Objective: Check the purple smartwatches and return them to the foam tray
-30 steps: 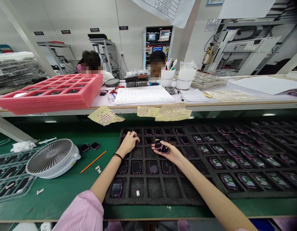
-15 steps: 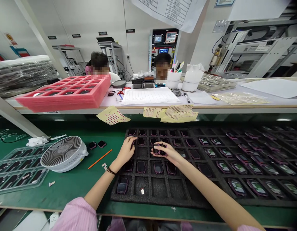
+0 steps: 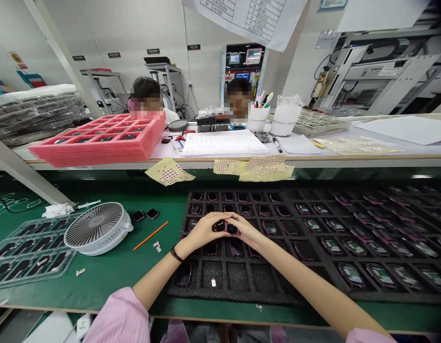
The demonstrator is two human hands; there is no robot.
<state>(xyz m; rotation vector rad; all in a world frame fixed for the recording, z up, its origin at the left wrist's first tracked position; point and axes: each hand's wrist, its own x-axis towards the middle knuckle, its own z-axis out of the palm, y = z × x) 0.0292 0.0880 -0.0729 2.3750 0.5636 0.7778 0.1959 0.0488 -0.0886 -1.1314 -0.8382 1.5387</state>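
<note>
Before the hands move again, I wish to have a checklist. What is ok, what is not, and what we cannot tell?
1. Left hand and right hand both gripping watch-like devices: ok.
2. Black foam tray below the hands: ok.
3. Front-row compartments free of scraps: not ok, one holds a small white strip.
4. Orange stick off the tray: ok, on the bench.
5. Fan apart from the left forearm: ok.
6. Held devices unmarked: cannot tell, fingers partly hide them.
</note>
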